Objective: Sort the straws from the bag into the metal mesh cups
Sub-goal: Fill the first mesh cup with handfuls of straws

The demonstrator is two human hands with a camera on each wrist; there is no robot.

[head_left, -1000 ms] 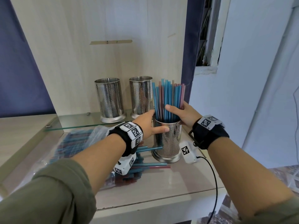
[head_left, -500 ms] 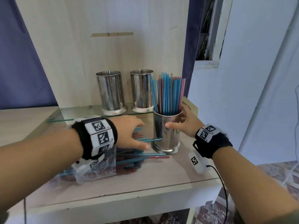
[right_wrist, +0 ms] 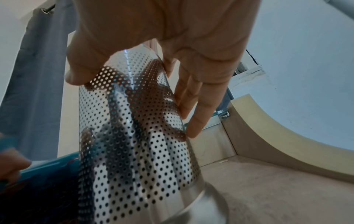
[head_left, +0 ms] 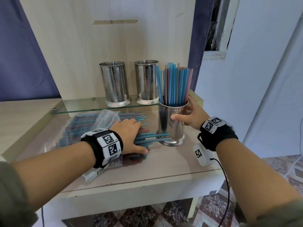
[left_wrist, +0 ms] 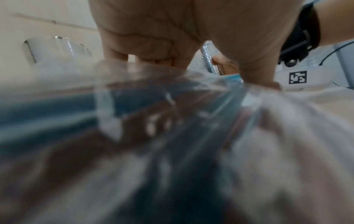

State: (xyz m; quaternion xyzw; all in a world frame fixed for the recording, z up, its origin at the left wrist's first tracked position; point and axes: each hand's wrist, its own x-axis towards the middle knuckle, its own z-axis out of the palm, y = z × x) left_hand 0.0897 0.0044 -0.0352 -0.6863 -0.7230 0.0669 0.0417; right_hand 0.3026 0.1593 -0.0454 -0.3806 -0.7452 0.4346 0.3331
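Worktop (head_left: 164, 167) carries everything at arm's reach, w/ a glass shelf (head_left: 78, 107) raised at the back, prob. so spare cups stay clear of the sorting area. Clear plastic bag (head_left: 105, 114) lies flat on its side, mouth toward the cup in use, so straws can slide out lengthwise w/o lifting the bag. Two empty mesh cups (head_left: 114, 84) stand upright on the shelf, side by side, waiting their turn. Third mesh cup (head_left: 172, 123) sits on the worktop just right of the bag mouth, already packed w/ blue and pinkish straws standing on end (head_left: 174, 84). Right hand (head_left: 190, 115) wraps it, thumb in front, fingers round the back; right wrist view confirms the curl on the perforated wall, likely steadying a top-heavy cup vs tipping. Left hand (head_left: 129, 136) lies palm-down, fingers spread fairly flat over the loose straws (head_left: 152, 136) spilling from the bag; some tips touch the cup's base. Whether it pinches any yet – can't tell; left wrist view is blurred w/ plastic. Judging by this, it's gathering the next bunch.
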